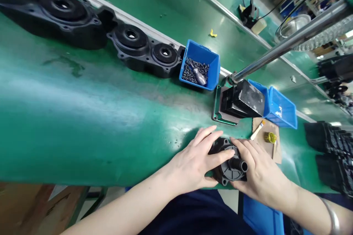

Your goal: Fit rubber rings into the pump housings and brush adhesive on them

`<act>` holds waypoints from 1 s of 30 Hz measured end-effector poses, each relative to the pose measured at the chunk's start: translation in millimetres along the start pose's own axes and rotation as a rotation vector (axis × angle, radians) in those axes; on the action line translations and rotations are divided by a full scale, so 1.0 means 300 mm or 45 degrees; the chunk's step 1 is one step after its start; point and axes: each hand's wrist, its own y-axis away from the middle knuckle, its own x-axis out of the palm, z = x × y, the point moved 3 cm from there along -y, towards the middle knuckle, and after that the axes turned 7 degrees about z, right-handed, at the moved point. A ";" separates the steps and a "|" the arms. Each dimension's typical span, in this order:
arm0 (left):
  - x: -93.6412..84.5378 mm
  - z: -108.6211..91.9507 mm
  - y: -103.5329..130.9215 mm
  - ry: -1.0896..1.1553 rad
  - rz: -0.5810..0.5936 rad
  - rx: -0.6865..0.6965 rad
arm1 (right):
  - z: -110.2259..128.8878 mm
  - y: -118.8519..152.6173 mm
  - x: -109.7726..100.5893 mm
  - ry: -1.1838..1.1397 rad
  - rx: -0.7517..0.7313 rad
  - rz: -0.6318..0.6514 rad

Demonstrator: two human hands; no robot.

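At the table's front edge I hold a round black housing [225, 172] with a short pipe stub pointing up and toward the right. My left hand [193, 163] grips its left side, the thumb lying across the top. Around its right side close the fingers of my right hand [257, 163], beside the pipe stub. The underside of the housing is hidden, so I cannot tell whether it rests on the table. Just beyond my hands stands a black block-shaped fixture [248, 97] on a flat base plate.
A blue bin [213, 71] holds small dark parts and a tool with a translucent handle [200, 77]. Larger black housings [142, 60] line the back left. To the right are a brush [257, 130], a yellow jar [269, 137] on cardboard, blue bins [286, 112] and a slanting metal pole [286, 44].
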 end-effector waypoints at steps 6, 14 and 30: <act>0.002 -0.002 -0.004 0.041 0.023 -0.024 | 0.023 -0.028 0.004 -0.086 0.090 -0.107; -0.015 -0.006 -0.003 0.151 -0.018 -0.027 | 0.031 -0.030 -0.001 -0.093 0.141 -0.139; 0.090 -0.021 0.005 0.998 -0.338 -0.571 | -0.016 -0.052 -0.024 -0.218 -0.047 0.029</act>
